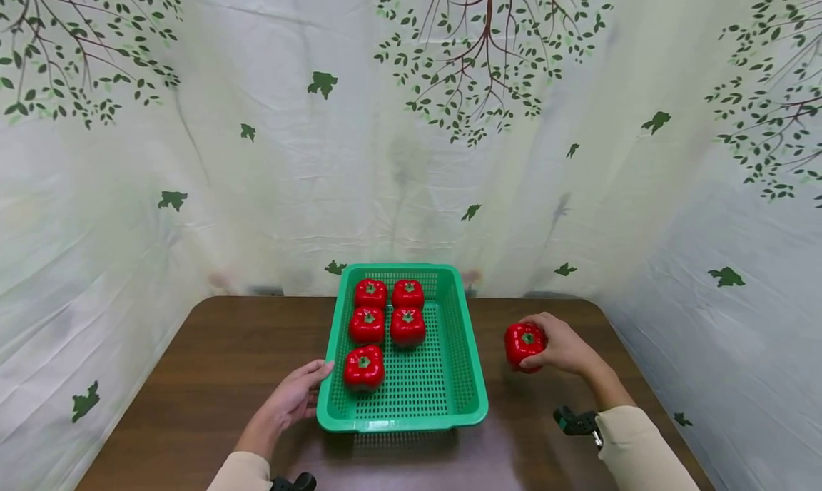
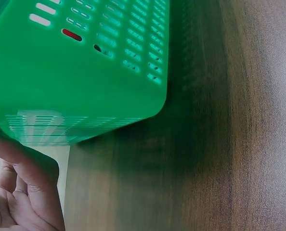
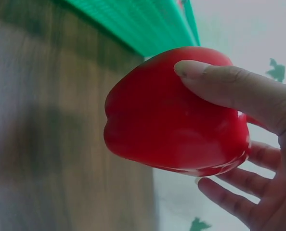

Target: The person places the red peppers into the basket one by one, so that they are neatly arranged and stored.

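Note:
My right hand (image 1: 559,342) pinches a glossy red bell pepper (image 1: 525,344) between thumb and fingers, to the right of a green plastic basket (image 1: 474,362). In the right wrist view the bell pepper (image 3: 176,115) is held above the table, its lobed base toward the left and the thumb laid along its side. My left hand (image 1: 300,392) holds the basket's left rim near the front corner, thumb at the rim and fingers below it. Inside the basket, several red bell peppers (image 1: 364,367) stand stem up in two columns on the left and middle.
The brown wooden table (image 1: 212,377) carries the basket near its middle. Behind it and along both sides hangs a pale curtain (image 1: 276,155) printed with branches and leaves. The basket's right part shows bare mesh floor (image 1: 437,384).

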Action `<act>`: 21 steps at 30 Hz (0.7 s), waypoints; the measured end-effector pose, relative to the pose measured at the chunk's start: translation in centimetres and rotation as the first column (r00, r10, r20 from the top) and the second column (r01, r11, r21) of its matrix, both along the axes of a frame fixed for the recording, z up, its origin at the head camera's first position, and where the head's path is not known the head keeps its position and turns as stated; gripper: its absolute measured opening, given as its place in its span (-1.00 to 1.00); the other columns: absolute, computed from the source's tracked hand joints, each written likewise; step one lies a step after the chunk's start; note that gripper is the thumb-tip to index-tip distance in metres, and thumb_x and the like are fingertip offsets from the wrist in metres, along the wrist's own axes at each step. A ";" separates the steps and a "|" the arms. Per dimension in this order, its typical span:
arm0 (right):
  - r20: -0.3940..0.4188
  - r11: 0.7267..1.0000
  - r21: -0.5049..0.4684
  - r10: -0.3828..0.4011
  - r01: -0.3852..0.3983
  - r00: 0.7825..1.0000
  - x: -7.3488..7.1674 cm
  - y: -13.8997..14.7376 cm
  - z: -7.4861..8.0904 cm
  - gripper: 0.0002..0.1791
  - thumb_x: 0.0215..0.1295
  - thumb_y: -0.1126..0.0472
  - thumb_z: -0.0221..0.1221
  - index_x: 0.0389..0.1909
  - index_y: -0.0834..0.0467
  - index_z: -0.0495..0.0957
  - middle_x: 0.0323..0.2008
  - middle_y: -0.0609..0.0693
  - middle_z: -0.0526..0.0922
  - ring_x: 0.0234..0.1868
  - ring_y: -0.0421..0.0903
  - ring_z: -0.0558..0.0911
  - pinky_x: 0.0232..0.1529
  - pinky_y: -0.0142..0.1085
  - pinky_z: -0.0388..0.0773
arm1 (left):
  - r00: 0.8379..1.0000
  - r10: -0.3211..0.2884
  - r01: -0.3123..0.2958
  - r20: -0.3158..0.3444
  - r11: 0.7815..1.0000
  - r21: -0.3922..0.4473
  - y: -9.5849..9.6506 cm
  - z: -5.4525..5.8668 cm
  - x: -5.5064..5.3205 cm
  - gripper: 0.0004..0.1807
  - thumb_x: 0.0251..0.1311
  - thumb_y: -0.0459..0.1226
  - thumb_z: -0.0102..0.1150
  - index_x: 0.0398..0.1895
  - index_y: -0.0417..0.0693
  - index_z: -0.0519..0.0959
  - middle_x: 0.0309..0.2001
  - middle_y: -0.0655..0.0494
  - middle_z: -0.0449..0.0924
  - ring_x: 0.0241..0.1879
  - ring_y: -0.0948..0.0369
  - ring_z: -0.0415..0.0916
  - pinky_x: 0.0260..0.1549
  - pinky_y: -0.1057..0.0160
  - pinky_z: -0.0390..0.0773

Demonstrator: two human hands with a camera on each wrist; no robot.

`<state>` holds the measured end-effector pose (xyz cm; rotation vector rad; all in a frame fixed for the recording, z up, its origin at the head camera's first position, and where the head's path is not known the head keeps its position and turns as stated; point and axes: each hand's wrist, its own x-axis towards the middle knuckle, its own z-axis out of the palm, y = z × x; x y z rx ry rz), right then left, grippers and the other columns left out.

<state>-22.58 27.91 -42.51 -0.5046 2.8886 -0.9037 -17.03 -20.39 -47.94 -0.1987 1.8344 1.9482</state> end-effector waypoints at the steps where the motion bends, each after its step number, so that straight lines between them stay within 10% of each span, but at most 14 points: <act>1: -0.005 1.000 0.000 0.003 -0.003 1.000 0.1 -0.2 0.2 -0.24 -0.21 0.09 0.55 0.06 0.23 0.46 -0.02 0.13 0.51 -0.01 0.14 0.49 -0.22 -0.08 0.63 | 1.000 0.000 0.000 0.000 1.000 0.003 0.0 0.0 0.0 -0.48 0.32 0.07 0.06 0.09 -0.15 0.40 -0.14 -0.01 0.57 -0.19 0.05 0.63 -0.21 0.14 0.64; 21: -0.033 0.999 -0.017 0.048 -0.049 0.998 1.5 -2.8 4.0 -0.26 -0.14 0.06 0.52 0.08 0.24 0.47 -0.03 0.11 0.54 -0.04 0.08 0.52 -0.26 -0.16 0.64 | 1.000 -0.004 0.004 0.018 1.000 0.022 -0.1 0.1 -0.2 -0.59 0.33 0.06 0.06 -0.02 -0.06 0.45 -0.17 0.01 0.59 -0.20 0.05 0.65 -0.22 0.15 0.65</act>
